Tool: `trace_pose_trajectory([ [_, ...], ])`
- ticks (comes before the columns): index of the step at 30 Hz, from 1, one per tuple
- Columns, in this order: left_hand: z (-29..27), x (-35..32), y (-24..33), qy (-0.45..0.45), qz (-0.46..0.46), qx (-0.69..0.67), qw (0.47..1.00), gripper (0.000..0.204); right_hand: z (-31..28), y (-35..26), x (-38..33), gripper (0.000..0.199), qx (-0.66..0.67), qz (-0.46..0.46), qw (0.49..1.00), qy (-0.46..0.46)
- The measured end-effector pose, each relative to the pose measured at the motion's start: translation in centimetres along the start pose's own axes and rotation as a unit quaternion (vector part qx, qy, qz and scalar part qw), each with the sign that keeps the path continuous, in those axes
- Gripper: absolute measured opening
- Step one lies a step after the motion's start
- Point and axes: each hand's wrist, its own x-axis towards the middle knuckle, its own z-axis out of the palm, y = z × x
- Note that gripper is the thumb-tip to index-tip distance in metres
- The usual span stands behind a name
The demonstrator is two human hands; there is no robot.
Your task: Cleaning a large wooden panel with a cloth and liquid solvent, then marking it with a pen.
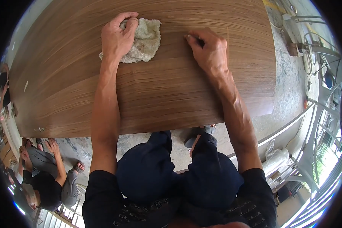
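A pale, worn rag (144,41) lies crumpled on the brown wood-grain tabletop (163,95), toward its far side. My left hand (118,37) rests over the rag's left part, fingers curled down and closed on the cloth; part of the rag is hidden beneath it. To the right of the rag, apart from it, my right hand (211,49) is close to the board with its fingers pinched together. Whatever sits between those fingertips is too small to make out. A thin, light line runs along the wood beside that hand.
Another person (45,186) sits at the lower left by the table's near edge. A second person (3,87) is at the far left. Metal frames with cables (323,57) stand at the right, and a plastic bag (275,159) lies below them.
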Motion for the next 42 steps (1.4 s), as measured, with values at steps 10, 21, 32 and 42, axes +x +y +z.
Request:
trace_pose_trajectory([
  [10, 0.0, -0.5, 1.0, -0.014, -0.031, 0.026, 0.999, 0.019, -2.7, -2.4, -6.6, 0.011, 0.022, 0.013, 0.997, -0.067],
  [21, -0.5, -0.7, 1.5, -0.118, 0.128, 0.071, 0.982, 0.04, -0.7, 0.0, 0.1, 0.011, -0.002, 0.013, 0.999, -0.034],
  [32, -4.3, -9.8, 3.0, -0.172, 0.268, 0.208, 0.925, 0.033, -8.4, -2.9, -13.5, 0.009, 0.083, 0.1, 0.987, -0.089],
  [42, 3.2, -9.3, 10.0, -0.291, 0.287, 0.318, 0.856, 0.069, -18.1, 7.6, -13.7, 0.02, -0.027, 0.31, 0.912, 0.267],
])
